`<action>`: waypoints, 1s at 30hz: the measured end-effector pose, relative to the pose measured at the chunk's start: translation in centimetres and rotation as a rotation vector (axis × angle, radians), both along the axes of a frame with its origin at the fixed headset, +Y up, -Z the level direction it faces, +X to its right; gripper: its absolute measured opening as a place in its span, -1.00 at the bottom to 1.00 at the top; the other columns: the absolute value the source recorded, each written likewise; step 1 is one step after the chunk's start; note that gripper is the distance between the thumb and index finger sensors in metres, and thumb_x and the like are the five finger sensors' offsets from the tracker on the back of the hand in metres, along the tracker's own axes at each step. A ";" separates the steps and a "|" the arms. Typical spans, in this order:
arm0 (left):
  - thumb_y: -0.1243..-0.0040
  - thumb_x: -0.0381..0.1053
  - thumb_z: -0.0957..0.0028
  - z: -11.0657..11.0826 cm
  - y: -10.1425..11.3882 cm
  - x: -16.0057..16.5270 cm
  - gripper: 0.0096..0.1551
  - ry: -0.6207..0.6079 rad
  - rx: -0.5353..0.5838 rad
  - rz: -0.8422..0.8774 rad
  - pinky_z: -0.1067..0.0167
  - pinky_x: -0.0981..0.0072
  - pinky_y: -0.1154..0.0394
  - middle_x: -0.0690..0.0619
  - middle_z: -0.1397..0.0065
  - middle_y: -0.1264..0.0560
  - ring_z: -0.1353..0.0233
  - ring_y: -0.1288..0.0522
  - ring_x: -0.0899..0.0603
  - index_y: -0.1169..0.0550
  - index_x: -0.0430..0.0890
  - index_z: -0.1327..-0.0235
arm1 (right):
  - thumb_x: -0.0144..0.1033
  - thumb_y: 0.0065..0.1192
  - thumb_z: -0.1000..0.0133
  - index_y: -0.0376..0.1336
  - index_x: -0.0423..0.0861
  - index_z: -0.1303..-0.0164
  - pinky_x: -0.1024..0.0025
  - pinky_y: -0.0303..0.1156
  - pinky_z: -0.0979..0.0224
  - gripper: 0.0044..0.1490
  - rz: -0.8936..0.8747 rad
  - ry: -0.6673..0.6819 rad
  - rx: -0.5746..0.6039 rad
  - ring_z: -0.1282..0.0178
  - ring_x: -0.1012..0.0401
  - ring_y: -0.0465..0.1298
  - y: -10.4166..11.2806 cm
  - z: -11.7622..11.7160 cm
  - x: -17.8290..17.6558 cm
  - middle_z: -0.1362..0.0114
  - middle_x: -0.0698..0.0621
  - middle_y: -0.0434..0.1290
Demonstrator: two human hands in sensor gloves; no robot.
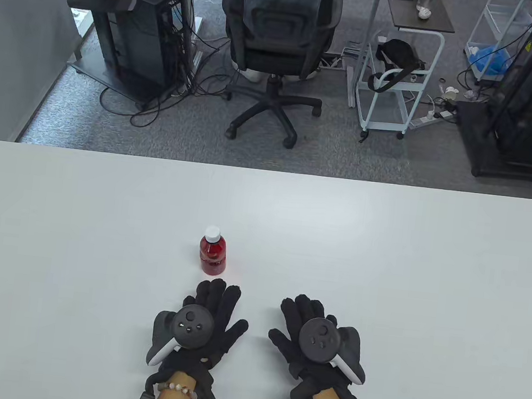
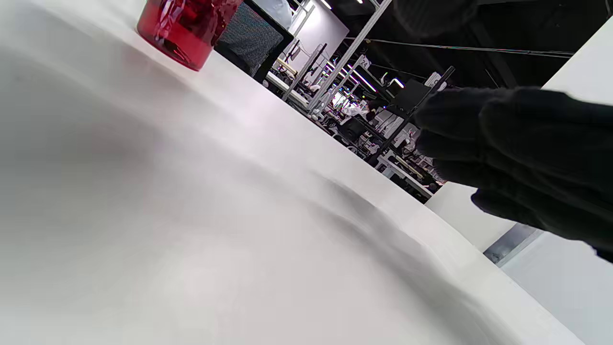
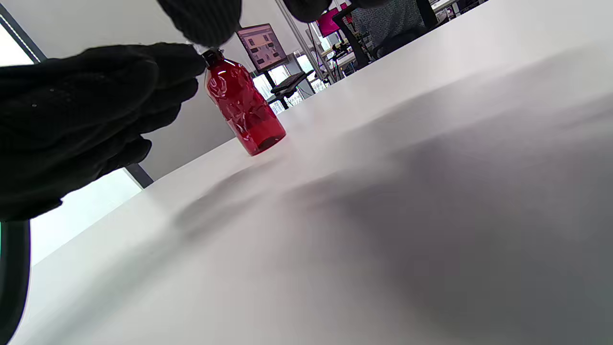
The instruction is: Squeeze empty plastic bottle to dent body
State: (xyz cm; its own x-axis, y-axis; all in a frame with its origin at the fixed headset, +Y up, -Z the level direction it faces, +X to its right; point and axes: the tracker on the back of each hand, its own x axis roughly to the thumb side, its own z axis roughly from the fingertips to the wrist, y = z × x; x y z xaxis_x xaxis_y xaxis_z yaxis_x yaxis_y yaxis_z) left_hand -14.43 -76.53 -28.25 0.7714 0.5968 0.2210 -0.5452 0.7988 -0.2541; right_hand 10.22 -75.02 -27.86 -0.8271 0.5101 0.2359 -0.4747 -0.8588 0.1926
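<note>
A small red plastic bottle (image 1: 213, 252) with a white cap stands upright on the white table (image 1: 384, 250), near its middle. My left hand (image 1: 208, 314) lies open and flat on the table just below the bottle, its fingertips a short gap from it, holding nothing. My right hand (image 1: 303, 320) lies open and flat to the right of the left hand, holding nothing. The bottle's base shows in the left wrist view (image 2: 184, 26). The right wrist view shows the whole bottle (image 3: 244, 112) standing beyond the left hand (image 3: 81, 115).
Beyond the table's far edge stand an office chair (image 1: 277, 44), a dark computer stand (image 1: 123, 23) with cables, and a white cart (image 1: 397, 80) on the carpet.
</note>
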 end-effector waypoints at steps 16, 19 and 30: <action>0.10 0.33 -0.38 -0.3 -0.4 -0.2 -0.11 0.010 -0.030 0.019 -0.43 -0.35 0.41 -0.14 -0.77 0.34 -0.71 0.43 -0.32 0.14 0.01 -0.74 | 0.01 -0.02 -0.40 -0.15 -0.31 -0.81 -0.49 -0.26 -0.49 -0.04 -0.005 0.004 -0.022 -0.69 -0.36 -0.18 -0.1 -0.1 0.1 -0.81 -0.39 -0.17; 0.09 0.34 -0.38 -0.5 -0.5 -0.6 -0.05 0.045 -0.030 0.046 -0.43 -0.37 0.42 -0.13 -0.69 0.48 -0.68 0.48 -0.33 0.26 0.05 -0.70 | 0.01 -0.02 -0.40 -0.15 -0.31 -0.81 -0.50 -0.26 -0.49 -0.04 -0.010 0.006 -0.029 -0.69 -0.36 -0.18 -0.1 -0.2 0.1 -0.81 -0.39 -0.17; -0.05 0.42 -0.31 -4.1 1.3 -4.2 0.20 0.292 0.022 0.182 -0.40 -0.48 0.39 -0.20 -0.61 0.58 -0.65 0.51 -0.38 0.45 0.02 -0.56 | 0.01 -0.02 -0.40 -0.25 -0.27 -0.80 -0.50 -0.25 -0.49 -0.02 -0.054 0.023 -0.005 -0.69 -0.37 -0.17 0.3 0.0 -0.1 -0.81 -0.40 -0.17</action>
